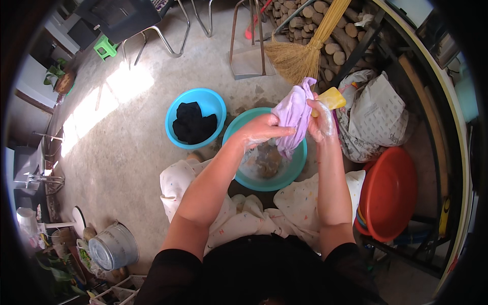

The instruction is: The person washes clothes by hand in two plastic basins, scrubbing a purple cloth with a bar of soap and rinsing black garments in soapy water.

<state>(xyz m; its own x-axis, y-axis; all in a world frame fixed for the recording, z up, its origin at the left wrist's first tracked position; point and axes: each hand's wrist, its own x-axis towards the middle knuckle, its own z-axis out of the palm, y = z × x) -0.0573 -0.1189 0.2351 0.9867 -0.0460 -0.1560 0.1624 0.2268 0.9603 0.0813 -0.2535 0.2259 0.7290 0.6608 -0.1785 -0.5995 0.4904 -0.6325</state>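
A wet lilac cloth point(292, 114) is bunched up above a teal plastic basin point(299, 162), its lower end hanging over the water. My left hand point(263, 129) grips the cloth from the left, thumb and fingers around its folds. In my right hand point(321, 120) is a yellow bar of soap point(332, 98), sticking out beyond the fingers; this hand also touches the cloth's right side. Suds coat both hands. Soapy, murky water point(265, 162) fills the bottom of the basin. To the left, a blue basin point(172, 131) holds a dark bundled cloth point(195, 124).
A straw broom point(297, 57) and a long-handled dustpan point(249, 63) stand beyond the basins, before stacked firewood point(335, 49). Stuffed plastic bags point(377, 114) and tilted red basins point(392, 194) crowd the right. A metal bucket point(114, 246) is at lower left, a green stool point(105, 47) at upper left.
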